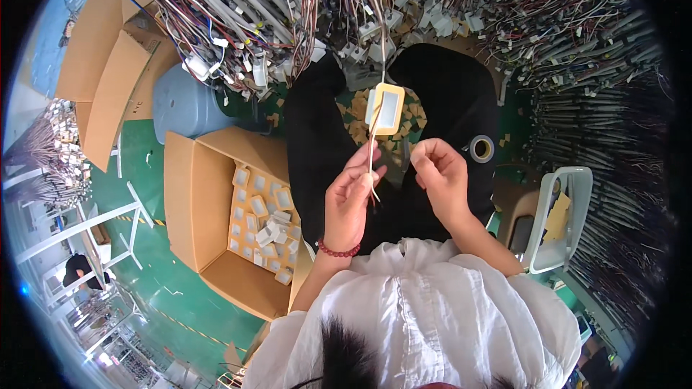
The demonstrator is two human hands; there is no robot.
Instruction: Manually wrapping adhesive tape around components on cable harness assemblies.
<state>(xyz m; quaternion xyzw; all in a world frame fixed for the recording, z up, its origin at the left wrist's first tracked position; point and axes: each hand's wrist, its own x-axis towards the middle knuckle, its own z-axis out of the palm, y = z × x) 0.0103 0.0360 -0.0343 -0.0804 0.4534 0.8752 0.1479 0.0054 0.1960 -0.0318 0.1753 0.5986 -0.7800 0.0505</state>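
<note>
Between thumb and fingers, my left hand (351, 198) pinches a thin bundle of wires (371, 155), its loose ends sticking out below the thumb. Just above that hand, a small white rectangular box with a tan rim (387, 109) sits against the wires, which run on upward to the hanging cables. My right hand (441, 176) is a little to the right, fingers curled with thumb against forefinger; whether something tiny is between them cannot be made out. A red bead bracelet (339, 250) circles my left wrist.
At left stands an open cardboard box (184, 202) holding several white, tan-rimmed pieces (259, 205). Dense wire bundles (238, 14) hang ahead and along the right. A tape roll (481, 148) lies on my right leg. A blue stool (187, 104) and a white bin (573, 209) stand nearby.
</note>
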